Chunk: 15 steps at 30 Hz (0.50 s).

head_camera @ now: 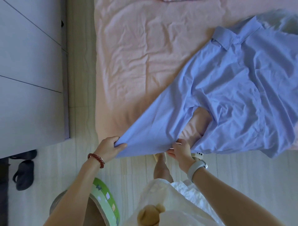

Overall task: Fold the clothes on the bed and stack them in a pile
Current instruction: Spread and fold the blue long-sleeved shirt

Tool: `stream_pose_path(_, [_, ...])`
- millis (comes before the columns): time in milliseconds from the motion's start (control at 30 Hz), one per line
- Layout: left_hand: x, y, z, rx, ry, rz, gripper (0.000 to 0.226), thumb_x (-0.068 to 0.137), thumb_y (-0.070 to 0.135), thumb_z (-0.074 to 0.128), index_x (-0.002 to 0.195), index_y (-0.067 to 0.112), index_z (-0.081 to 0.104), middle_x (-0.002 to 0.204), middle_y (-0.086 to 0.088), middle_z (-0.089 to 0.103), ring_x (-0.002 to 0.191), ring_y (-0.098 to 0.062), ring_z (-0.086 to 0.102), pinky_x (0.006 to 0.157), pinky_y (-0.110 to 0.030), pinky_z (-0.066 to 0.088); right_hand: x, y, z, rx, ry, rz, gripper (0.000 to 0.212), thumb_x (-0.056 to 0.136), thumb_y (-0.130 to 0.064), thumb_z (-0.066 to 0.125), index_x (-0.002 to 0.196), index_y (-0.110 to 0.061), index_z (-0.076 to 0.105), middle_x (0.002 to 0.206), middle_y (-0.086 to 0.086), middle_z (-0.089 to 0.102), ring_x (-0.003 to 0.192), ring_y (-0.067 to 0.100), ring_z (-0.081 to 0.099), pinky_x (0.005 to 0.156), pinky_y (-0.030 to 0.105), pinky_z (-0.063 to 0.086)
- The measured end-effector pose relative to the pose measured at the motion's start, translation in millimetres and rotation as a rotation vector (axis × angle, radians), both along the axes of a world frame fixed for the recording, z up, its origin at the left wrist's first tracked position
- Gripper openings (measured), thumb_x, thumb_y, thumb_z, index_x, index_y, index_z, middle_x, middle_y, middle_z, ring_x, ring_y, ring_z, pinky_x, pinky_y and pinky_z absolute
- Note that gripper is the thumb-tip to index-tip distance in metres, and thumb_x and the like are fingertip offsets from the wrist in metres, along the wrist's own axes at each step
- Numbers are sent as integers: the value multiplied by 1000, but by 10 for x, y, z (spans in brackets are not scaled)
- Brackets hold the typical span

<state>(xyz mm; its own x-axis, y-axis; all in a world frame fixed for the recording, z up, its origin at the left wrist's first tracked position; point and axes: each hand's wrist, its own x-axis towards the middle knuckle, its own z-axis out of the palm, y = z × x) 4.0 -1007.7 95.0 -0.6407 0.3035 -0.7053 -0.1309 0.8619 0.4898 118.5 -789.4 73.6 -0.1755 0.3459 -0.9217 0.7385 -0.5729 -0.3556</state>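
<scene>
While both hands hold it by one end, the blue shirt (233, 90) lies spread across the near right part of the bed (137, 56), collar toward the far side and the rest trailing off the frame's right edge. The left hand (110, 147) has its fingers and thumb curled round a corner of the cloth at the bed's near edge, and the right hand (180, 152) pinches the same edge a little to the right, so the fabric between them is pulled into a taut band. A gap in the shirt just beyond the right hand shows the pink sheet underneath.

Judging by the many fine creases and the way it drapes, the shirt is thin, light and limp. It should slide easily over the sheet, will not hold a shape by itself, and needs smoothing flat before each fold. The collar looks like the one stiffer part. Taking it by corners, hems or shoulder seams, with the hands well apart, should keep it from bunching; a single grip in the middle would likely crumple it.

At the far edge of the bed a strip of another cloth (175, 0) is just visible, too little to identify. A pair of dark slippers (24, 172) sits on the floor at the left.
</scene>
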Motion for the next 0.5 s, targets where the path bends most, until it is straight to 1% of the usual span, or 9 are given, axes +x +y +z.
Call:
stream_pose_path(33, [-10, -5, 15, -28, -8, 13, 41, 87, 22, 61, 60, 16, 31, 54, 6, 31, 52, -14, 29, 51, -26, 23, 10, -9, -6, 57, -3, 34, 26, 92, 4, 38, 116, -5, 44, 84, 7, 53, 68, 20, 55, 60, 21, 47])
stream_pose_path(100, [-26, 50, 47, -48, -30, 74, 39, 90, 24, 56, 62, 16, 30, 55, 6, 31, 51, -14, 29, 51, -27, 24, 18, -35, 21, 242, 8, 239, 37, 91, 1, 45, 127, -6, 38, 96, 5, 50, 76, 18, 50, 64, 21, 40])
stream_pose_path(167, [-63, 201, 79, -35, -74, 195, 35, 90, 23, 54, 65, 16, 31, 57, 5, 32, 51, -15, 29, 50, -26, 25, -14, -90, 117, 341, 159, 408, 31, 91, -1, 48, 121, -9, 46, 104, 4, 51, 77, 12, 52, 62, 15, 40])
stream_pose_path(267, [-124, 548, 112, 76, -271, 499, 14, 91, 15, 54, 79, 8, 49, 72, -8, 48, 65, -19, 46, 61, -29, 40, -78, -204, 280, 266, 377, 540, 16, 90, -3, 54, 100, -13, 60, 92, -3, 62, 79, 9, 57, 67, 9, 43])
stream_pose_path(300, [-136, 679, 127, 136, -362, 615, 8, 91, 13, 53, 87, 6, 53, 76, -11, 52, 68, -22, 52, 61, -30, 45, -92, -221, 334, 226, 417, 552, 15, 90, -3, 55, 96, -15, 62, 88, -8, 62, 80, 9, 58, 68, 7, 43])
stream_pose_path(333, [-142, 818, 156, 192, -455, 724, 7, 91, 11, 53, 92, 4, 54, 76, -14, 56, 66, -25, 56, 57, -28, 50, -103, -223, 374, 192, 448, 541, 15, 90, -4, 56, 94, -16, 62, 87, -12, 62, 82, 8, 59, 68, 6, 43])
stream_pose_path(400, [-151, 1082, 222, 263, -561, 850, 10, 90, 9, 51, 92, 3, 58, 71, -14, 62, 60, -25, 61, 48, -25, 51, -116, -164, 446, 165, 484, 488, 13, 91, -7, 56, 98, -16, 61, 91, -10, 63, 85, 5, 60, 72, 8, 44])
stream_pose_path(433, [-162, 1197, 252, 285, -577, 854, 15, 90, 9, 49, 87, 2, 61, 66, -13, 64, 57, -22, 62, 47, -23, 48, -110, -114, 478, 154, 484, 441, 12, 92, -11, 56, 102, -16, 59, 95, -8, 63, 88, 6, 60, 76, 12, 46])
stream_pose_path(500, [-176, 1426, 320, 365, -616, 845, 28, 93, 9, 44, 75, 1, 65, 59, -13, 66, 53, -18, 64, 46, -20, 48, -94, 14, 537, 107, 449, 311, 16, 93, -21, 54, 108, -17, 57, 103, -3, 61, 97, 12, 60, 86, 27, 48])
